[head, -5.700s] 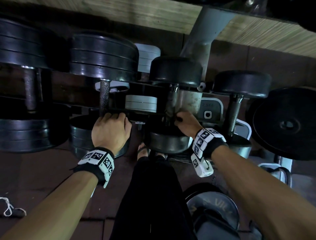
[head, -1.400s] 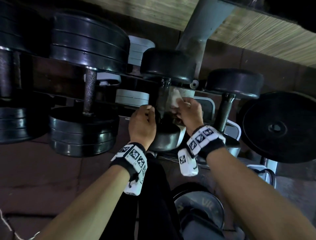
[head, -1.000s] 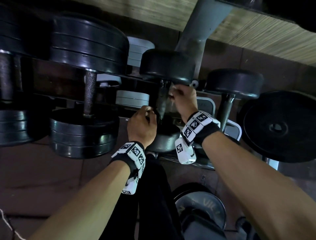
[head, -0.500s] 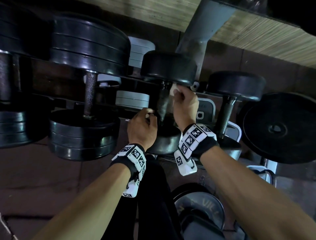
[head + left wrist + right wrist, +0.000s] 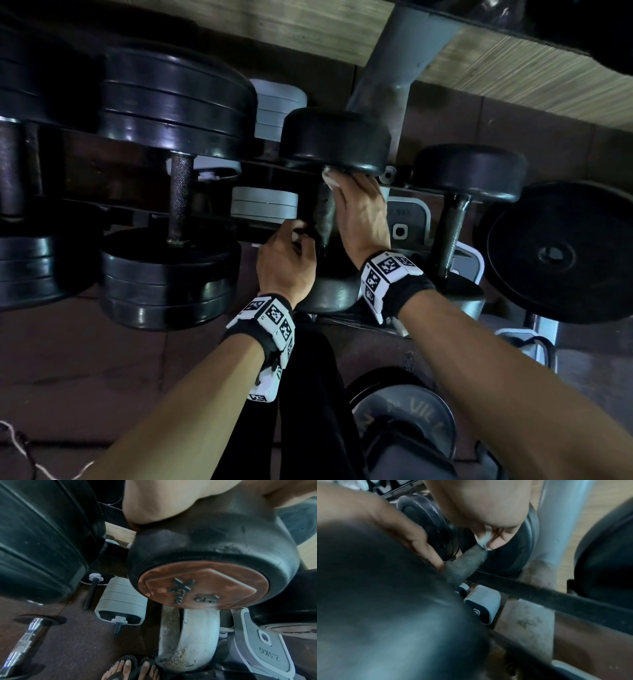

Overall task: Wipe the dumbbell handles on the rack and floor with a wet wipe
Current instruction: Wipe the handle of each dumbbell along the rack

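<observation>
Centrally, on the rack rail (image 5: 219, 222): one black round-head dumbbell (image 5: 334, 140), lying across the rail, knurled handle (image 5: 325, 212) exposed between its two heads. Right hand (image 5: 363, 212): fingers curled round the far end of the handle, just under the far head, pressing a white wet wipe (image 5: 330, 178) against the metal; a corner of the wipe shows above the knuckles and, in the right wrist view, between finger and thumb (image 5: 483, 543). Left hand (image 5: 286, 263): at the near end of the same handle, fingers curled, a scrap of white at the fingertips; whether it grips the handle cannot be told. Adjacent left: plate-loaded dumbbell (image 5: 174, 185), on the rail. Adjacent right: second round-head dumbbell (image 5: 466, 178). Below, on the floor: grey adjustable weights (image 5: 120, 601).
</observation>
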Motion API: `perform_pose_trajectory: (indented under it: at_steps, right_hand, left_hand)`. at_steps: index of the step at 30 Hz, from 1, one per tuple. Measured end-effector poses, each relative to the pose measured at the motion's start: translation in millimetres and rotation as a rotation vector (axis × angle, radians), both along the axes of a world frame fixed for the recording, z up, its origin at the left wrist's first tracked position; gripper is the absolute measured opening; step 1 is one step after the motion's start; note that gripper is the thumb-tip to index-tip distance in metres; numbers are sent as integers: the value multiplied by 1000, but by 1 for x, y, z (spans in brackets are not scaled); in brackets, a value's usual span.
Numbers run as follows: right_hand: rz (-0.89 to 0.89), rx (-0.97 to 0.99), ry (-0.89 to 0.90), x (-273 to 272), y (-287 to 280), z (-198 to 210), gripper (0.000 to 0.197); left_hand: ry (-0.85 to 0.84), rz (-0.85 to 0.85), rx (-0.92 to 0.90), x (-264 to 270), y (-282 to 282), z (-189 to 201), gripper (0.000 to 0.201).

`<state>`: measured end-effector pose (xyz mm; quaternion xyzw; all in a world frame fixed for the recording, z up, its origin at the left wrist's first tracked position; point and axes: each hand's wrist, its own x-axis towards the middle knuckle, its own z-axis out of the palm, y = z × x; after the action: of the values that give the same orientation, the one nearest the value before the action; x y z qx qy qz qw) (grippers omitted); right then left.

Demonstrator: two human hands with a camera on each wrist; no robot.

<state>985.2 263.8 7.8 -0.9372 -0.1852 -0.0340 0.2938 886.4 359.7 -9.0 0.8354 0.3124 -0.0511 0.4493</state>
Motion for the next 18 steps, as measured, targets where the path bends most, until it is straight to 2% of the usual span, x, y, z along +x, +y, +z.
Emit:
perform_pose_trajectory:
  at_steps: [4, 6, 8, 11, 14, 18]
  right_hand:
    - [-14, -4, 91, -8, 8, 4, 25]
    - [-64, 68, 157, -6, 8, 9, 21]
    - [-272, 164, 258, -3, 2, 11, 15]
    - [-604, 241, 590, 4, -2, 1, 14]
    - [-645, 299, 788, 16, 9, -11, 30]
    - [-644, 278, 834, 33, 14, -16, 24]
  left_hand:
    - [-4, -13, 2, 0, 2, -1, 27]
    - [-8, -19, -9, 0, 1, -2, 30]
    - [-25, -15, -2, 0, 2, -1, 34]
    - [-57, -3, 5, -2, 1, -2, 34]
    - [-71, 2, 2, -2, 1, -2, 33]
    - [-76, 7, -10, -1, 2, -2, 33]
